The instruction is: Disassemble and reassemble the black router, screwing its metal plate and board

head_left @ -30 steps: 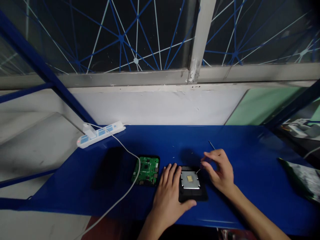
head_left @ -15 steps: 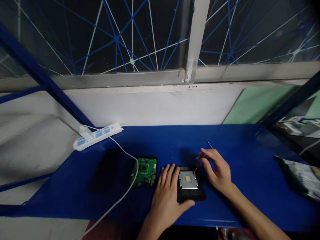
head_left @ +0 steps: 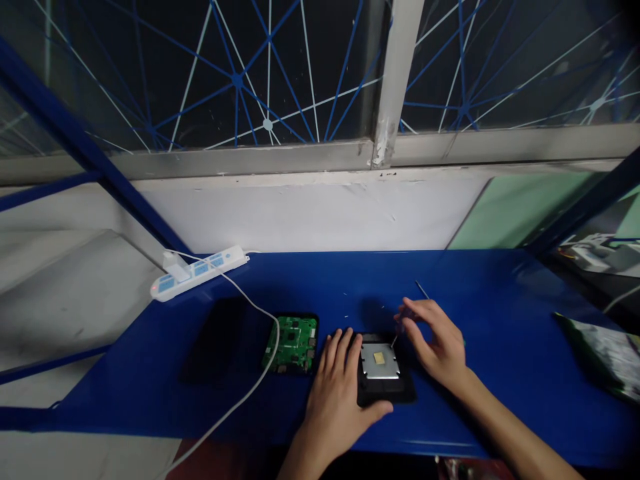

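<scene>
A black plastic cover [head_left: 400,393] lies on the blue table, with a silver metal plate [head_left: 373,369] set in it and a tan square pad [head_left: 379,358] at the plate's middle. Flat along the cover's left side rests my left hand [head_left: 336,390], its fingers stretched out and the thumb near the front edge. My right hand [head_left: 437,340] pinches the handle of a small screwdriver [head_left: 400,325], whose tip reaches the plate's upper right corner. Left of my left hand sits a green circuit board [head_left: 296,342] in a black case.
A white power strip [head_left: 200,272] with a plugged-in adapter stands at the back left. Its white cable [head_left: 250,395] runs across the circuit board. Behind my right hand lies a thin metal shaft [head_left: 421,288]. At the right edge is a silvery bag [head_left: 605,353].
The whole view has shifted slightly, so everything appears a little further right. Both hands keep their places on the cover and screwdriver.
</scene>
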A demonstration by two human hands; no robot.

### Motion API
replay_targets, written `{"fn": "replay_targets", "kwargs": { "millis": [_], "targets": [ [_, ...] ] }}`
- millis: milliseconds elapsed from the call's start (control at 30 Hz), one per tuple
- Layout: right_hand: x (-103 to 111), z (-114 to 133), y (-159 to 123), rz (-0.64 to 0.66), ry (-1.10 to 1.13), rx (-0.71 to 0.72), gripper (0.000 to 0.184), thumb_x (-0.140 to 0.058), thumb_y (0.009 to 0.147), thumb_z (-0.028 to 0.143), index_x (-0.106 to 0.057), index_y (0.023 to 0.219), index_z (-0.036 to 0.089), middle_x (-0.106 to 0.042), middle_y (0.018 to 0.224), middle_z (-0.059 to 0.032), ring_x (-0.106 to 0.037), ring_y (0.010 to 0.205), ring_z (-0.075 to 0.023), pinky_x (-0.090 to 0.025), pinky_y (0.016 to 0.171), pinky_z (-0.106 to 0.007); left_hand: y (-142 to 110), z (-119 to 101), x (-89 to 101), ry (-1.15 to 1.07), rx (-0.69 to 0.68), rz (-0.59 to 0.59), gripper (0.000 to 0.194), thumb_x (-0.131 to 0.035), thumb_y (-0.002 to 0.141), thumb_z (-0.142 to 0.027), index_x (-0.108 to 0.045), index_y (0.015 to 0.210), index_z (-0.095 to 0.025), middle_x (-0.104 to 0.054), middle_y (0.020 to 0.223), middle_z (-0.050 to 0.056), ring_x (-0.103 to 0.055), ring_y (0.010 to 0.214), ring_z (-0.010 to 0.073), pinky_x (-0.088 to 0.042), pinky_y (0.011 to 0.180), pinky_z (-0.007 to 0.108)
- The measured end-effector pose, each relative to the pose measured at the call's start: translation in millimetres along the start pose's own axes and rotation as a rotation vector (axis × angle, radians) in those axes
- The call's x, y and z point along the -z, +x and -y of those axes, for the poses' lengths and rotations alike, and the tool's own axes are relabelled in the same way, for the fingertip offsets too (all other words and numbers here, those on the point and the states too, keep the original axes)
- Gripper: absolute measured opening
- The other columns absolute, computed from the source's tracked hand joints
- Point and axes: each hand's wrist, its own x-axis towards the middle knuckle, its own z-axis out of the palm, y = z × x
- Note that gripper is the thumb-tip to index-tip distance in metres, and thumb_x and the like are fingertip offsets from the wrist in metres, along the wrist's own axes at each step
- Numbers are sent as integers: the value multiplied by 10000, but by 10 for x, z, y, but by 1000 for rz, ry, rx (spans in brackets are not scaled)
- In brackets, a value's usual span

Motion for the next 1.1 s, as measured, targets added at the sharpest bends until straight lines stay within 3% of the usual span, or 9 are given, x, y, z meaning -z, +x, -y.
{"fn": "replay_targets", "kwargs": {
  "millis": [167,300,400,567,800,1100],
  "targets": [
    [15,-32,-15,-33,-31,36,538,-725,844,88,-586,1325,283,-624,919,-47,-619,799,-209,-536,696,-377,-2,7,-21,11,-4,-10,1053,-802,757,-570,-272,1575,-172,-253,1660,125,-169,1543,367,-238,1239,595],
    [30,-17,-35,16,11,5,451,-570,937,117,-562,1364,263,-639,1057,-95,-664,905,-230,-552,769,-409,4,11,-28,13,-4,-8,1068,-807,745,-583,-274,1574,-173,-245,1663,127,-168,1543,368,-241,1237,597],
    [30,-3,-48,50,60,-54,508,-449,976,95,-494,1454,262,-630,1216,-123,-694,967,-219,-565,816,-400,1,12,-31,8,-5,-17,1055,-807,750,-575,-279,1572,-176,-256,1660,126,-172,1542,366,-236,1241,593],
    [27,2,-59,57,35,-90,602,-409,986,68,-370,1550,273,-662,1210,-111,-707,895,-185,-569,811,-367,-8,12,-32,-3,-8,-32,1055,-809,751,-565,-272,1575,-184,-253,1662,117,-171,1544,361,-242,1243,588],
    [1,-5,-15,-2,7,-25,580,-590,913,41,-512,1429,291,-649,1003,-63,-664,897,-203,-568,766,-368,1,2,-8,1,6,-12,1050,-809,749,-555,-277,1577,-189,-264,1659,108,-175,1542,365,-238,1245,587],
    [-6,21,-14,2,62,-13,514,-602,898,6,-548,1341,261,-684,1100,-84,-702,903,-193,-597,737,-347,-4,12,-21,5,-10,-15,1054,-805,751,-563,-270,1576,-183,-259,1659,120,-173,1541,370,-234,1242,595]
  ]
}}
